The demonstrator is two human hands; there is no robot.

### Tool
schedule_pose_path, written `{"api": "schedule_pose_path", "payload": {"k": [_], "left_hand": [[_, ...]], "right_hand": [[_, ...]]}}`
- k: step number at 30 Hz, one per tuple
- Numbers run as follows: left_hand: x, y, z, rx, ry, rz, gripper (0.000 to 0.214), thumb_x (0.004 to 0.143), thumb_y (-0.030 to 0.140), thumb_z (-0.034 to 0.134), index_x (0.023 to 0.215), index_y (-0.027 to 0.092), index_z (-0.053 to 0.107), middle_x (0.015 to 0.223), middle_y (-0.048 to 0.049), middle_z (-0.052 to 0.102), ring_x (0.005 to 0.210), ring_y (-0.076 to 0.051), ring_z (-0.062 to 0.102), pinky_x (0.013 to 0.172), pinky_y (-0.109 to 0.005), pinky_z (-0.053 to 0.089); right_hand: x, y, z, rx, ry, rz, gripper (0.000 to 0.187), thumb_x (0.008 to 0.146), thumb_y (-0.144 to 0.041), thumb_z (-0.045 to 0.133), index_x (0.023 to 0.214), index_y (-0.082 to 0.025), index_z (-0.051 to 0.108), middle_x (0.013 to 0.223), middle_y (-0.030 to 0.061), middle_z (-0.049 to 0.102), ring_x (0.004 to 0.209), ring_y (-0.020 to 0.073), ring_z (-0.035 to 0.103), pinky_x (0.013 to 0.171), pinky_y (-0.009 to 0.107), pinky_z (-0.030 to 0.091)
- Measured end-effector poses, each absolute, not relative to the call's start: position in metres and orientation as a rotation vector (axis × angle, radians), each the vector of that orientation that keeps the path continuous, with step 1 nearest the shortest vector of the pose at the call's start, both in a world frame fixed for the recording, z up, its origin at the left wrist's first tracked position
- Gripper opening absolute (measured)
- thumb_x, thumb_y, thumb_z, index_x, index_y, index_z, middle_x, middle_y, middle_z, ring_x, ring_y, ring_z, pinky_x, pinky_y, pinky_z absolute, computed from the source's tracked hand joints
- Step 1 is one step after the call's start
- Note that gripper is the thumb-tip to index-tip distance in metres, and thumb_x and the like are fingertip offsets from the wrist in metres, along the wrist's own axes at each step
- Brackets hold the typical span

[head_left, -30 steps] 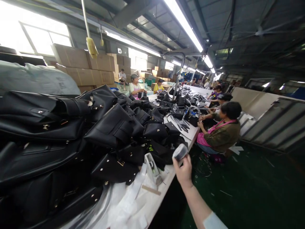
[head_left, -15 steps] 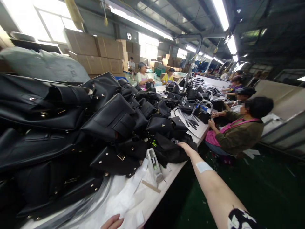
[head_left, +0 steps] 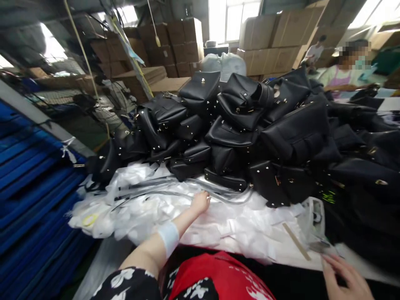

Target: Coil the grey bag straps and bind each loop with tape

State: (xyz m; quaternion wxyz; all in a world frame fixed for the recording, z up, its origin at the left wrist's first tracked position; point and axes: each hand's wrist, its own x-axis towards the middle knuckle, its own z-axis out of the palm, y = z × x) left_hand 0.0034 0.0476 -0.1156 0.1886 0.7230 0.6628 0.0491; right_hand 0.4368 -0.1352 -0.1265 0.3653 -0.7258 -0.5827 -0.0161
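My left hand is closed over the white plastic bags, beside long grey plastic-wrapped strips. Whatever it may hold is hidden. At the lower right, my right hand has thumb and fingers together at a small, blurred greyish thing too smeared to name. Just beyond it stands a grey tape dispenser, and a flat tan strip lies to its left. Black handbags with metal fittings are heaped behind both hands.
Blue stacked panels line the left side. A slanting post and hanging cords rise behind the table. Cardboard boxes are stacked at the back. A co-worker sits across the table at the right.
My view has swung left. My right hand has drawn back from the black bags at the far right to near the tape dispenser. My left hand has moved forward onto the plastic.
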Motion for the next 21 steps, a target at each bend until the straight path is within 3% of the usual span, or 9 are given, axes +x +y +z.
{"api": "schedule_pose_path", "payload": {"k": [3, 8, 16, 18, 21], "left_hand": [[-0.037, 0.076, -0.122, 2.025, 1.923, 0.03, 0.025, 0.093, 0.03, 0.05, 0.103, 0.011, 0.063, 0.108, -0.011, 0.064, 0.102, -0.023, 0.06, 0.092, -0.044, 0.046], [-0.078, 0.098, -0.13, 2.013, 1.898, -0.123, 0.029, 0.089, 0.034, 0.057, 0.109, 0.013, 0.061, 0.114, -0.0095, 0.062, 0.103, -0.022, 0.06, 0.09, -0.044, 0.048], [-0.105, 0.059, -0.123, 2.093, 1.804, -0.149, 0.014, 0.081, 0.023, 0.061, 0.088, 0.012, 0.067, 0.095, -0.0101, 0.069, 0.099, -0.022, 0.064, 0.091, -0.033, 0.044], [-0.11, 0.056, -0.116, 2.064, 1.835, -0.133, 0.012, 0.08, 0.022, 0.057, 0.083, 0.015, 0.067, 0.09, -0.0095, 0.071, 0.096, -0.025, 0.066, 0.085, -0.034, 0.046], [-0.117, 0.072, -0.103, 2.116, 1.796, -0.155, 0.013, 0.076, 0.02, 0.056, 0.071, 0.013, 0.066, 0.082, -0.0161, 0.072, 0.088, -0.031, 0.068, 0.078, -0.038, 0.048]], "right_hand": [[0.399, -0.138, -0.129, -1.921, -1.605, -0.037, 0.039, 0.079, -0.057, 0.046, 0.089, -0.025, 0.067, 0.109, 0.0089, 0.067, 0.099, 0.0324, 0.062, 0.085, 0.047, 0.049], [0.374, -0.149, -0.121, -1.98, -1.657, 0.055, 0.041, 0.078, -0.059, 0.05, 0.088, -0.025, 0.07, 0.109, 0.0072, 0.069, 0.095, 0.0277, 0.065, 0.076, 0.038, 0.053], [0.326, -0.157, -0.114, -1.969, -1.627, 0.217, 0.032, 0.081, -0.048, 0.053, 0.088, -0.022, 0.071, 0.1, 0.0086, 0.069, 0.091, 0.0244, 0.065, 0.081, 0.038, 0.054], [0.312, -0.153, -0.106, -1.941, -1.638, 0.239, 0.028, 0.084, -0.042, 0.051, 0.086, -0.022, 0.071, 0.097, 0.0091, 0.069, 0.094, 0.0245, 0.064, 0.085, 0.039, 0.052], [0.298, -0.143, -0.091, -1.918, -1.649, 0.26, 0.025, 0.085, -0.034, 0.049, 0.084, -0.021, 0.07, 0.096, 0.0094, 0.069, 0.095, 0.0246, 0.063, 0.087, 0.04, 0.05]]}}
